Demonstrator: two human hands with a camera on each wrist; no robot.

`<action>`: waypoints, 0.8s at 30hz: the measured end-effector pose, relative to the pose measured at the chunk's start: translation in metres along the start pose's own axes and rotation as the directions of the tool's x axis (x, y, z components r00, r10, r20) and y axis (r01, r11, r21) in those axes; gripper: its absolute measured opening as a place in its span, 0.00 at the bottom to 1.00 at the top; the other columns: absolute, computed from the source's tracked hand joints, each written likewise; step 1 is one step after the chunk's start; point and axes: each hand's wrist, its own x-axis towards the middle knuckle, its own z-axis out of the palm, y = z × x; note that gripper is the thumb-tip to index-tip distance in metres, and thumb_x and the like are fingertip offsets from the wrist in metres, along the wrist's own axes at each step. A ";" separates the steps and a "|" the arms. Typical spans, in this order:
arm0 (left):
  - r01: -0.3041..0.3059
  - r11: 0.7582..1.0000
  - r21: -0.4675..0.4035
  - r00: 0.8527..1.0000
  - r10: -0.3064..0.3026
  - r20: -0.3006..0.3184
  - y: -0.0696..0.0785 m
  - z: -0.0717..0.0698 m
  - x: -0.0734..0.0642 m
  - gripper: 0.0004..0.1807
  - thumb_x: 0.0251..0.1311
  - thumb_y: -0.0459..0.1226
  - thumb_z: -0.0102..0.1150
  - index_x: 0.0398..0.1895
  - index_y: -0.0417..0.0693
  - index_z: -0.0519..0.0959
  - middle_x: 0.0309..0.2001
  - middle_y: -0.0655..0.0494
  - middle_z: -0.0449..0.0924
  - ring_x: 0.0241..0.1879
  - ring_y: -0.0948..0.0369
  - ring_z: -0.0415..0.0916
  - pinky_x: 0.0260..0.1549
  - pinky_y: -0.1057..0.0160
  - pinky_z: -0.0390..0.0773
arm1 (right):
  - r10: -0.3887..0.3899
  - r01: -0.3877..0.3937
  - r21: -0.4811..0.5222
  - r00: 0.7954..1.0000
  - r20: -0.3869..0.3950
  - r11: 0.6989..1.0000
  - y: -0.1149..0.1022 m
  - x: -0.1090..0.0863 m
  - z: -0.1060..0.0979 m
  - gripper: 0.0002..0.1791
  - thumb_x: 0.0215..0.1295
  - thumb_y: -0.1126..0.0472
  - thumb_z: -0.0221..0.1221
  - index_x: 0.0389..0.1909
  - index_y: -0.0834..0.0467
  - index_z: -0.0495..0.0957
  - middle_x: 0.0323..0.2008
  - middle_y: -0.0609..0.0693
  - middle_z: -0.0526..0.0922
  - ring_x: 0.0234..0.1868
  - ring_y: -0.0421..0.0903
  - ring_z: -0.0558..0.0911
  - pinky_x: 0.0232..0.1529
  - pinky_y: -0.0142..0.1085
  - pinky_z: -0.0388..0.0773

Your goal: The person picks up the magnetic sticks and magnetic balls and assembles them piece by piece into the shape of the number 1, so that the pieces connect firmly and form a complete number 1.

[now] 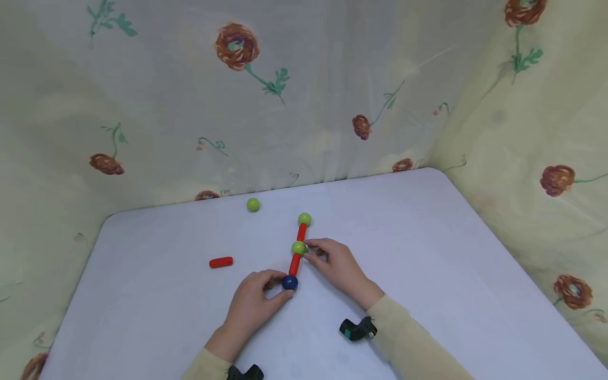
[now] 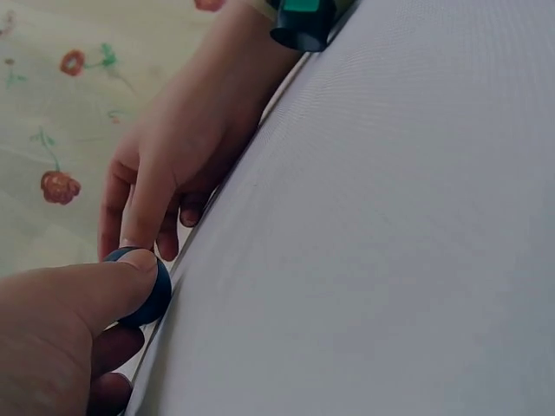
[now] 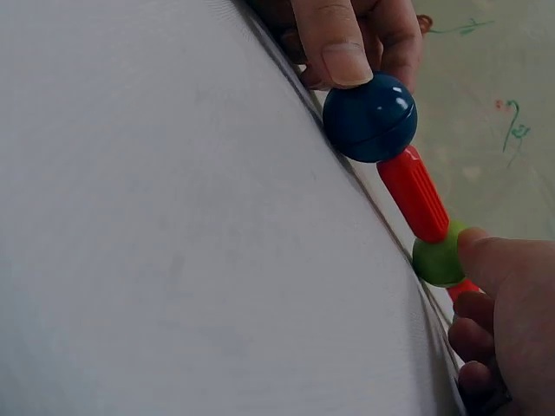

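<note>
On the table lies a straight chain of balls and rods: a dark blue ball [image 1: 290, 282] at the near end, a red ribbed rod [image 1: 294, 264], a green ball [image 1: 298, 248], a second red rod [image 1: 301, 232] and another green ball [image 1: 305, 219] at the far end. My left hand [image 1: 256, 298] pinches the blue ball between thumb and fingers. With thumb and fingertips my right hand [image 1: 338, 265] grips the middle green ball. In the right wrist view the blue ball and the near rod [image 3: 414, 193] touch. The left wrist view hides most of the chain behind the hands.
A loose red rod [image 1: 221, 262] lies left of the chain. Farther back sits a loose green ball [image 1: 253, 205]. The white table [image 1: 427, 253] meets a flower-printed curtain [image 1: 323, 105] along its back and right edges.
</note>
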 end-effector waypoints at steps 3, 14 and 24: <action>-0.004 1.000 0.000 1.000 0.004 0.003 0.000 -0.002 0.001 0.22 0.50 0.54 0.74 0.48 0.61 0.84 0.41 0.72 0.82 0.38 0.69 0.72 0.39 0.62 0.76 | -0.003 0.003 -0.009 0.999 0.037 1.000 0.000 0.008 0.001 0.20 0.65 0.51 0.65 0.58 0.49 0.80 0.49 0.42 0.83 0.43 0.35 0.80 0.47 0.35 0.78; 0.047 0.999 -0.015 0.995 -0.046 0.091 0.000 -0.014 0.007 0.25 0.52 0.55 0.72 0.51 0.59 0.81 0.43 0.69 0.81 0.40 0.67 0.74 0.41 0.61 0.77 | 0.058 -0.056 -0.032 0.994 0.091 0.998 -0.002 0.017 -0.002 0.18 0.64 0.52 0.67 0.54 0.48 0.82 0.45 0.38 0.84 0.42 0.35 0.80 0.47 0.36 0.78; 0.201 0.980 0.009 0.977 -0.200 -0.070 -0.048 -0.076 0.017 0.21 0.55 0.43 0.73 0.51 0.49 0.82 0.48 0.54 0.81 0.47 0.55 0.76 0.48 0.52 0.76 | 0.038 -0.036 -0.021 0.996 0.082 0.999 0.001 0.022 0.002 0.17 0.65 0.52 0.66 0.53 0.49 0.82 0.40 0.36 0.83 0.39 0.34 0.79 0.43 0.34 0.78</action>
